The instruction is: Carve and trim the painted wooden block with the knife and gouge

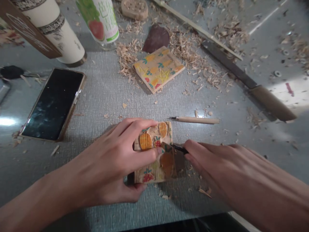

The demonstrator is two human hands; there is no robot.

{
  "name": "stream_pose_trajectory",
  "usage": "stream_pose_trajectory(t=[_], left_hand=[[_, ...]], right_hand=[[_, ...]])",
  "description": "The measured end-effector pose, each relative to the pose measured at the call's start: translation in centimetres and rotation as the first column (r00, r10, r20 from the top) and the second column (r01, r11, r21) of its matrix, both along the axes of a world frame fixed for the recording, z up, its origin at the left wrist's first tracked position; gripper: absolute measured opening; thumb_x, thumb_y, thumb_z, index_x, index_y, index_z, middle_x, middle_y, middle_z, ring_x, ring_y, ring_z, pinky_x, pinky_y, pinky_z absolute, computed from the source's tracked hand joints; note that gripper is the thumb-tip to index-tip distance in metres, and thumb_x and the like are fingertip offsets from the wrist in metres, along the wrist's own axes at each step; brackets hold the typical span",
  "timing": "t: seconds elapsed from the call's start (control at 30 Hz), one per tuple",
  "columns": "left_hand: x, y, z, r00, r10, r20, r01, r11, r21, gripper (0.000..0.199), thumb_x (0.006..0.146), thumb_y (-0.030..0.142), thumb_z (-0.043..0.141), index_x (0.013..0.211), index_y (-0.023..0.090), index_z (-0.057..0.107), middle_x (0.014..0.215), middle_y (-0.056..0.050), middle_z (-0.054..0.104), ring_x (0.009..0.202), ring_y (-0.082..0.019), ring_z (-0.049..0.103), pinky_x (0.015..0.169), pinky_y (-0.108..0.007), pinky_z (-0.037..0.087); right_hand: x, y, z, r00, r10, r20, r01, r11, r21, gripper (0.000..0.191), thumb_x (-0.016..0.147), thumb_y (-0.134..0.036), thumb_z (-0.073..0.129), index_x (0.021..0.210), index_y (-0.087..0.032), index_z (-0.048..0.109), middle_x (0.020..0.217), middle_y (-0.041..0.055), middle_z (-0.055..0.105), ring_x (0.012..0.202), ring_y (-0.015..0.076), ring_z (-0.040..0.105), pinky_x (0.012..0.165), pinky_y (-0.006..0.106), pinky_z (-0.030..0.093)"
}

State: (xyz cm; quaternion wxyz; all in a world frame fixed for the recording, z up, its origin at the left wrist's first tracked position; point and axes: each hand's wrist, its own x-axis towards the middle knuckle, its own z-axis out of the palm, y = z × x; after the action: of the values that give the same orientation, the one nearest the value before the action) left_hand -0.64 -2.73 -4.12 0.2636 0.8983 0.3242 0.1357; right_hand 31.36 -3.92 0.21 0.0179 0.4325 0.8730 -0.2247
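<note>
A small wooden block point(154, 167) with carved, painted orange fruits and red berries lies near the table's front edge. My left hand point(120, 154) grips it from the left, fingers over its top and thumb at the lower edge. In my right hand point(205, 161) is a thin dark carving knife point(178, 148), its blade tip touching the block's right part near a berry. Just beyond the block rests a slim tool with a wooden handle point(198, 120). Farther back lies a second painted wooden block point(158, 69), beside a dark red sandpaper piece point(156, 38).
On the left are a phone point(54, 104), a white tumbler point(65, 38) and a clear bottle point(100, 19). A saw point(272, 101) with a wooden handle lies at the right. Wood shavings point(188, 48) are scattered across the back of the table point(106, 87).
</note>
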Motion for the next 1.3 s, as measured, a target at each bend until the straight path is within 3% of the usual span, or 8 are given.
stream_pose_trajectory(t=[0.1,0.23,0.4,0.6,0.8,0.93,1.07,1.3], left_hand=[[0.0,0.2,0.2,1.0,0.004,0.0,-0.004,1.0,0.004,0.038,0.091,0.024,0.079,0.129,0.024,0.073,0.177,-0.018,0.046,0.159,-0.045,0.055,0.126,-0.062,0.058],[0.0,0.5,0.5,1.0,-0.025,0.007,0.025,1.0,0.004,0.043,0.095,0.022,0.077,0.138,0.024,0.073,0.174,-0.021,0.048,0.158,-0.046,0.057,0.124,-0.064,0.059],[0.1,0.3,0.6,1.0,-0.005,0.002,0.005,1.0,-0.004,0.04,0.097,0.025,0.077,0.136,0.024,0.074,0.175,-0.021,0.048,0.159,-0.048,0.056,0.124,-0.067,0.059],[0.3,-0.2,0.4,1.0,0.022,0.016,-0.022,1.0,-0.005,0.055,0.091,0.03,0.089,0.143,0.027,0.073,0.176,-0.02,0.051,0.157,-0.05,0.058,0.124,-0.068,0.06],[0.2,-0.3,0.4,1.0,0.022,0.004,-0.022,1.0,0.01,0.054,0.094,0.033,0.089,0.145,0.027,0.071,0.179,-0.021,0.046,0.162,-0.048,0.054,0.128,-0.068,0.057],[0.1,-0.1,0.4,1.0,-0.002,0.007,0.002,1.0,0.011,0.053,0.097,0.031,0.086,0.147,0.025,0.07,0.179,-0.025,0.045,0.166,-0.048,0.05,0.13,-0.069,0.056],[-0.1,0.5,0.5,0.997,-0.069,0.019,0.069,0.997,0.028,0.049,0.1,0.02,0.079,0.148,0.019,0.069,0.181,-0.029,0.045,0.172,-0.047,0.046,0.135,-0.069,0.052],[-0.7,0.8,0.8,0.994,-0.108,0.003,0.108,0.994,0.018,0.048,0.086,0.01,0.076,0.133,0.018,0.071,0.184,-0.03,0.043,0.178,-0.048,0.036,0.142,-0.074,0.041]], right_hand=[[-0.4,0.6,-1.2,0.996,0.06,-0.073,-0.062,0.998,-0.033,0.021,0.113,-0.015,0.048,0.097,-0.027,0.053,0.072,-0.004,0.063,0.043,0.0098,0.043,0.044,0.03,0.026],[-0.2,1.1,-1.1,0.987,-0.028,-0.155,0.018,0.998,-0.064,0.032,0.124,-0.029,0.04,0.093,-0.029,0.047,0.064,-0.0078,0.056,0.043,0.0101,0.044,0.044,0.029,0.03],[0.1,1.9,-0.1,0.988,-0.005,-0.153,0.01,1.0,0.03,0.029,0.123,-0.026,0.042,0.097,-0.028,0.056,0.068,-0.0055,0.062,0.045,0.012,0.051,0.044,0.033,0.03],[0.3,2.3,-1.0,0.993,-0.006,-0.121,0.023,0.99,0.139,0.028,0.125,-0.034,0.044,0.107,-0.026,0.064,0.083,0.0,0.073,0.058,0.0157,0.06,0.053,0.035,0.034],[0.0,2.3,-1.1,0.993,0.084,-0.086,-0.069,0.984,0.164,0.027,0.123,-0.031,0.047,0.114,-0.024,0.072,0.084,0.0006,0.076,0.061,0.0178,0.07,0.051,0.037,0.032],[0.2,2.2,-1.3,0.993,0.089,-0.081,-0.073,0.981,0.178,0.028,0.124,-0.032,0.045,0.122,-0.023,0.071,0.08,-0.0012,0.075,0.056,0.0177,0.068,0.05,0.038,0.028],[0.6,2.5,-1.6,0.991,0.115,-0.064,-0.1,0.974,0.205,0.032,0.126,-0.036,0.04,0.113,-0.024,0.068,0.074,-0.0025,0.07,0.048,0.016,0.058,0.049,0.039,0.025],[1.3,4.1,-0.9,0.988,0.146,-0.048,-0.133,0.968,0.213,0.027,0.123,-0.026,0.045,0.111,-0.023,0.069,0.09,0.0028,0.072,0.067,0.0196,0.069,0.059,0.037,0.042]])
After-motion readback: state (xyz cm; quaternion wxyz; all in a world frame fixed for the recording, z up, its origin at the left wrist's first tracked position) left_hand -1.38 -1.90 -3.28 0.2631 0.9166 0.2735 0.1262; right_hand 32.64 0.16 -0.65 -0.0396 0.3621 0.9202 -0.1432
